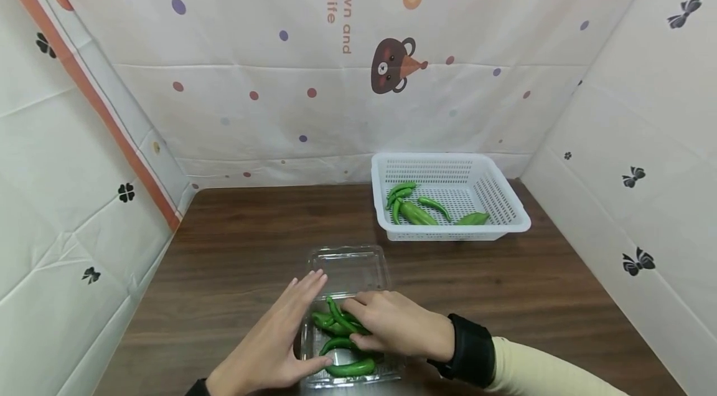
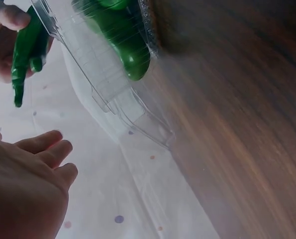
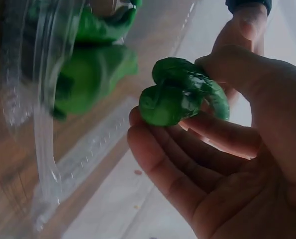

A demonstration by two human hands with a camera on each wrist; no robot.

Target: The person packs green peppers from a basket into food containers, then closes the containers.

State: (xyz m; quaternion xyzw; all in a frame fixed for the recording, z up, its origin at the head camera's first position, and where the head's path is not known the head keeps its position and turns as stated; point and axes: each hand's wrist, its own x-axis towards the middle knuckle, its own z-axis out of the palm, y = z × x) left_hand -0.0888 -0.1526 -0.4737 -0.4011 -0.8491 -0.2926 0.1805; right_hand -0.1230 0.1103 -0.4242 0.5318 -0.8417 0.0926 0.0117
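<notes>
Right hand (image 1: 394, 324) pinches pepper (image 3: 180, 94); left hand (image 1: 277, 340) flat.

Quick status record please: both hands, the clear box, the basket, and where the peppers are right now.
left hand: open, flat against the left side of the clear plastic clamshell box
right hand: pinching green chili peppers over the box
box contents: several green peppers lying inside, lid open toward the back
white perforated plastic basket: far right on the dark wooden table, holding a few more green peppers
</notes>
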